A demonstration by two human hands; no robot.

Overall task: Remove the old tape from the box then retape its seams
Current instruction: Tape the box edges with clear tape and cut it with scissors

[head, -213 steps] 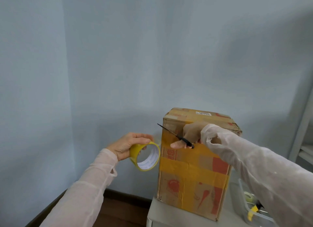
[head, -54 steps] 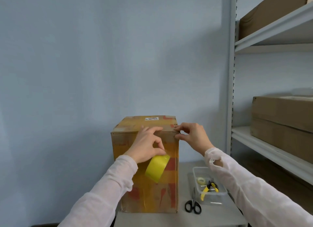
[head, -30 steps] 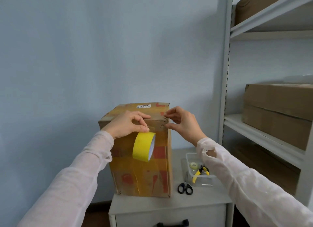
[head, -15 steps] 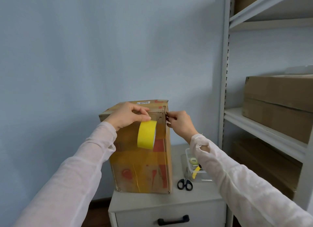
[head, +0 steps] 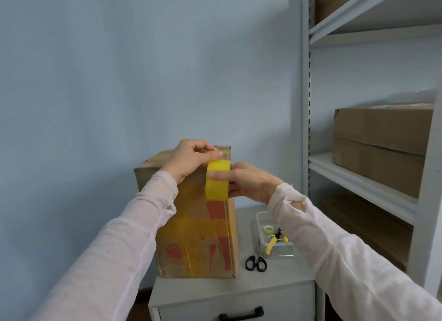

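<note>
The box point(head: 191, 237) stands upright on the surface point(head: 275, 280), the tape roll point(head: 217, 183) at its top right edge. The roll has passed to the right hand point(head: 248, 180), which grasps it; the left hand point(head: 189, 161) pinches what looks like its free end there, so retaping seems underway

The tape roll point(head: 217, 179) hides the corner of the box point(head: 191, 237) where the left hand point(head: 189, 160) pinches something tiny, perhaps the roll's loose end.

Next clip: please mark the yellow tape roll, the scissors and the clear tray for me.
yellow tape roll point(head: 216, 189), head view, lower outer band below the finger.
scissors point(head: 256, 261), head view, where the black handles meet.
clear tray point(head: 284, 251), head view, near front wall.
</note>
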